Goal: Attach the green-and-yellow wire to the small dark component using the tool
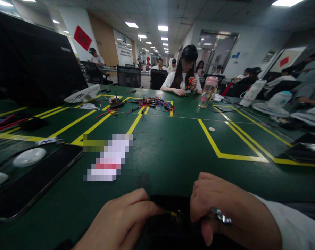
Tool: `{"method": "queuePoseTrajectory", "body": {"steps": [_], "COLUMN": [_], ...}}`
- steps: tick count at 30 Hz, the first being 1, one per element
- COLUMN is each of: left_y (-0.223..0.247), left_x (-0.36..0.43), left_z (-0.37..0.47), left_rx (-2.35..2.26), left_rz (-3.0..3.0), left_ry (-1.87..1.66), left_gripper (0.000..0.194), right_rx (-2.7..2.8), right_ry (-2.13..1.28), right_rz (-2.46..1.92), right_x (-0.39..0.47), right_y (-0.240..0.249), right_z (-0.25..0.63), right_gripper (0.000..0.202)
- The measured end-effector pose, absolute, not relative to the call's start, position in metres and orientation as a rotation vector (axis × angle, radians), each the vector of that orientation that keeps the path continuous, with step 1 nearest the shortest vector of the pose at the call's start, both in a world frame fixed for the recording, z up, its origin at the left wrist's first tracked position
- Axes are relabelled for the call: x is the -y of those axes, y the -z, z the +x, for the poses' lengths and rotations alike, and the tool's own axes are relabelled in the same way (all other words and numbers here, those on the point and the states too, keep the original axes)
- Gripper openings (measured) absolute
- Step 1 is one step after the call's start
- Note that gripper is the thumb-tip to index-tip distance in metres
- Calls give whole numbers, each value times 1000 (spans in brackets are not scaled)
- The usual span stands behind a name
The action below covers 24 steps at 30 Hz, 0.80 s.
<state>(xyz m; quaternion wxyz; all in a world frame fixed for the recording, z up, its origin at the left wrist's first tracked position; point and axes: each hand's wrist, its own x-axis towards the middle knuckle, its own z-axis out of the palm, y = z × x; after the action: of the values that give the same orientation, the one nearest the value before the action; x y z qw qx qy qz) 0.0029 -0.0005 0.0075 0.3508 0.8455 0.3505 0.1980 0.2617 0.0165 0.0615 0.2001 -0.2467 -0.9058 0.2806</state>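
My left hand (pixel 126 217) is at the bottom centre, its thumb and fingertips pinched together. A thin wire with a yellow part (pixel 173 214) extends right from these fingertips, over a dark area. To its right my right hand (pixel 220 201) is closed around a tool with a shiny metal piece (pixel 221 216) showing below the knuckles; the rest of the tool is hidden, so its kind cannot be told. Between and below the hands lies a black surface (pixel 170 199), too dark to make out in detail.
A wire pile (pixel 153 102) lies across the green table (pixel 167 146). A blurred-out paper (pixel 110 158) and black tray (pixel 37 184) are left; a small white cap (pixel 212 129) lies ahead. Beyond stand a pink-lidded bottle (pixel 208 92) and a seated person (pixel 184 74).
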Motion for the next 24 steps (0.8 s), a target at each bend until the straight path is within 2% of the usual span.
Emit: {"method": "queuePoseTrajectory", "body": {"steps": [7,11,24], "left_y": [-9,-8,-7], "left_x": [1,1,1], "left_z": [4,3,2], "left_rx": [-895,-892,-914], "left_rz": [2190,2191,2198], "left_ry": [-498,-507,-481], "left_gripper": [47,45,43], "right_rx": [2378,2408,2454], "right_ry": [-927,-990,-1041], "right_rz": [-736,-654,-677], "right_x": [-14,-15,-20], "right_y": [-66,-68,-65], "right_z": [273,275,268], "right_gripper": [19,10,14]}}
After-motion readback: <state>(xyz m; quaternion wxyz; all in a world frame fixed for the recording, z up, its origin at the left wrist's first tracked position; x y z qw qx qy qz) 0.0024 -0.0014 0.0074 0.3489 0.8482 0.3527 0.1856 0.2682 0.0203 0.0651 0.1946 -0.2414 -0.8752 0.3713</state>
